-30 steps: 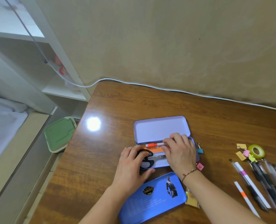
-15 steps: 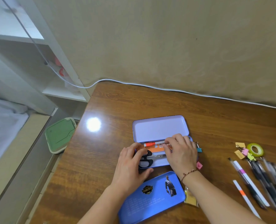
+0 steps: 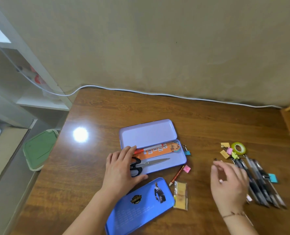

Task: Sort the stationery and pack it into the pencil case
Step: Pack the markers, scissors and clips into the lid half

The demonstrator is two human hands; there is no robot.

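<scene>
Blue tin lid (image 3: pixel 140 206) — badge lettering blurred, unreadable; orange bookmark (image 3: pixel 155 150) likewise

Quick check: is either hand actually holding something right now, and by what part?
Left hand steadies the pencil case at its left end. Right hand, blurred, appears empty.

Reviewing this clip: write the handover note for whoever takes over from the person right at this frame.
Left hand: flat on the left end of the open pencil case, holding nothing.
Right hand: open, empty, blurred, over the pens on the right.
Done: scissors, orange ruler and a white pen lie in the case.
Left: pens, tape roll, binder clips, red pencil, eraser and the packet, all on the table.
</scene>
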